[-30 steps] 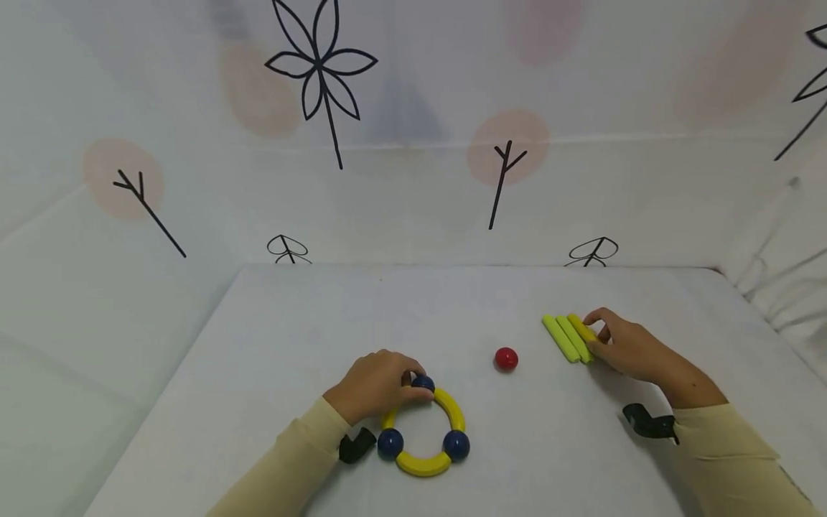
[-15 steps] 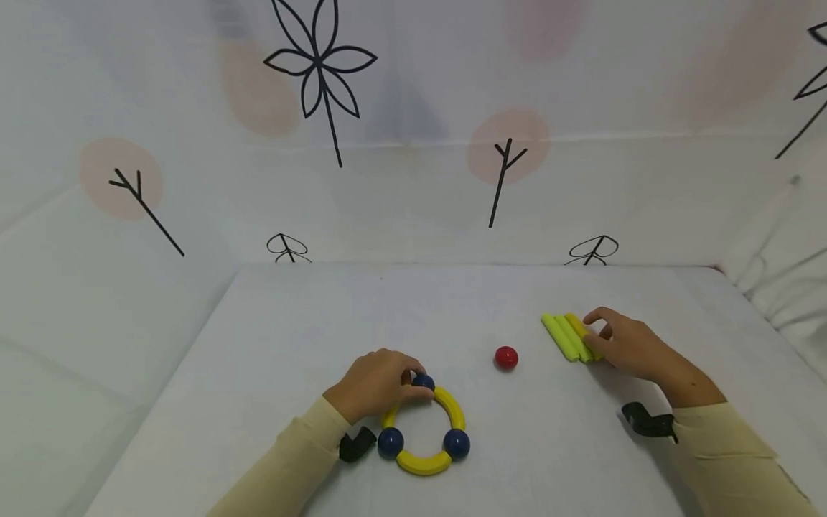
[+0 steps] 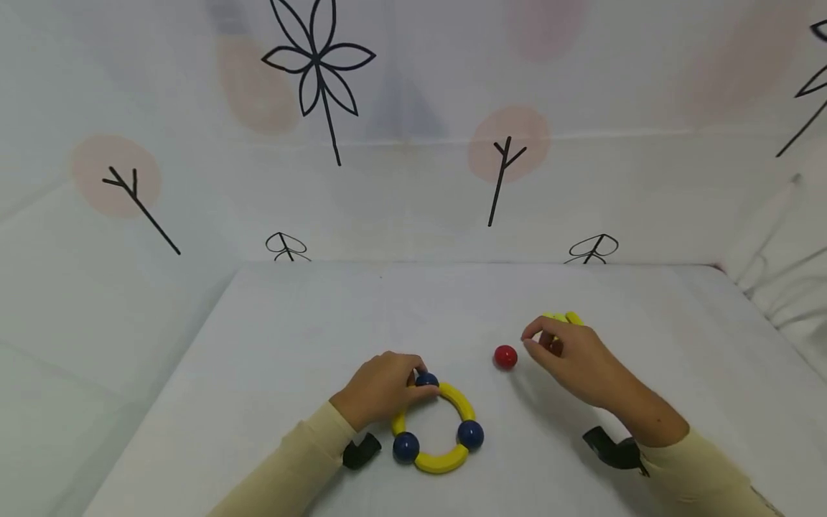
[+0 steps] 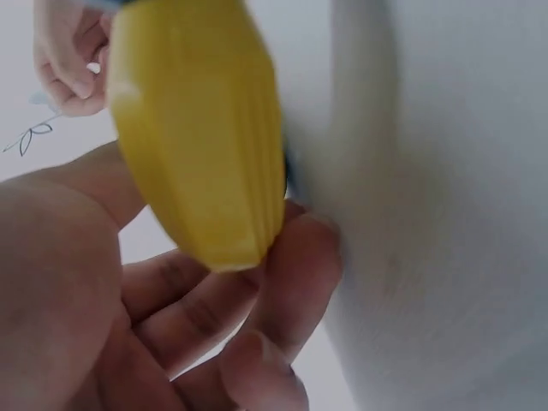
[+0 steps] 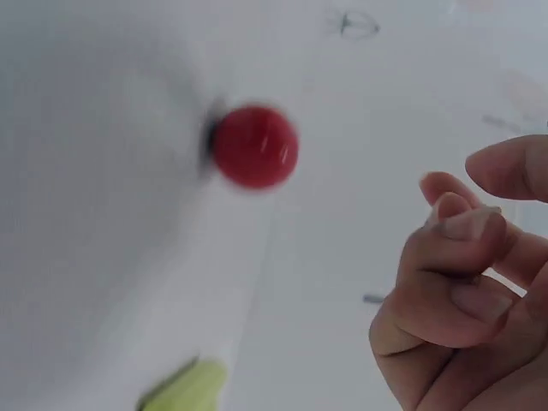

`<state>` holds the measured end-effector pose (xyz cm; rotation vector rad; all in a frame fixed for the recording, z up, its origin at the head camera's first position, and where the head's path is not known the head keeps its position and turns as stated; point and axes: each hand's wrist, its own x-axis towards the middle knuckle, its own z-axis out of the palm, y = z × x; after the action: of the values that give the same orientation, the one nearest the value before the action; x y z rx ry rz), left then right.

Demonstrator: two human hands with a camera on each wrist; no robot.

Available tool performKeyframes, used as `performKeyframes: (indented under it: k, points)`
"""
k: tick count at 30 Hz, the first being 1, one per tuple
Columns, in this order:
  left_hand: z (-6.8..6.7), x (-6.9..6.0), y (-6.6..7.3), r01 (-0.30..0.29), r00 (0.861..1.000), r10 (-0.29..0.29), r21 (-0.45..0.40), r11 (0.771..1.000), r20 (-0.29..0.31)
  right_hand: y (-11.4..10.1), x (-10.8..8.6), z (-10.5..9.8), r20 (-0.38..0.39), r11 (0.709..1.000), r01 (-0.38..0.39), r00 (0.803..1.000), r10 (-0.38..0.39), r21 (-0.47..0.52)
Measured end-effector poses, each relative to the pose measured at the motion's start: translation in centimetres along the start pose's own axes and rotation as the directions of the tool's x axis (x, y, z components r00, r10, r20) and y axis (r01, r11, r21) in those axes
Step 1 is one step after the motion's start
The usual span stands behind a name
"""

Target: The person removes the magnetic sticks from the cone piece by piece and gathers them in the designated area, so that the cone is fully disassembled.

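A ring (image 3: 460, 402) of yellow curved pieces and blue balls is near the front of the table. My left hand (image 3: 381, 391) pinches its far blue ball (image 3: 426, 379) between thumb and fingers. Close up in the left wrist view, one yellow curved piece (image 4: 197, 137) hides part of that grip. A glossy red ball (image 3: 505, 357) lies beyond the ring, to its right. Just right of it hovers my right hand (image 3: 578, 366), holding nothing, thumb and index finger apart and the other fingers bent. The right wrist view shows the red ball (image 5: 255, 145) apart from the fingertips.
Yellow and yellow-green sticks (image 3: 575, 318) lie behind my right hand, mostly hidden by it; one yellow-green end (image 5: 188, 390) shows in the right wrist view. The white table (image 3: 310, 309) meets a printed cloth backdrop (image 3: 400, 201) at the back.
My right hand has left the sticks and moved left toward the red ball. The left hand has shifted the ring slightly right, and the ring has turned a little.
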<state>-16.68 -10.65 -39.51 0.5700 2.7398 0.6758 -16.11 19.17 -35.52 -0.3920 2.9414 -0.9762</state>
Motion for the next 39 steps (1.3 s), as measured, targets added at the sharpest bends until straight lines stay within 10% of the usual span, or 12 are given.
performKeyframes:
  k: [13, 24, 30, 39]
  points:
    - [0.4, -0.2, 0.5, 0.011, 0.998, -0.007, 0.083, 0.996, -0.056, -3.2, -0.8, 4.8, 0.403, 0.998, -0.061, 0.913, 0.067, -0.027]
    - [0.3, -0.3, 1.7, -0.024, 0.999, 0.036, 0.262, 0.965, -0.041, -2.4, -0.8, 5.3, 0.44, 0.999, 0.016, 0.898, 0.002, -0.038]
    - [0.5, -0.6, 1.7, -0.067, 0.989, 0.114, 0.414, 0.908, -0.091, -2.6, -0.4, 5.6, 0.434, 1.0, 0.013, 0.901, -0.014, 0.006]
    - [1.5, -0.7, 1.5, -0.175, 0.973, 0.222, 0.428, 0.887, -0.062, -2.9, -0.9, 6.5, 0.451, 1.0, -0.018, 0.892, 0.017, -0.003]
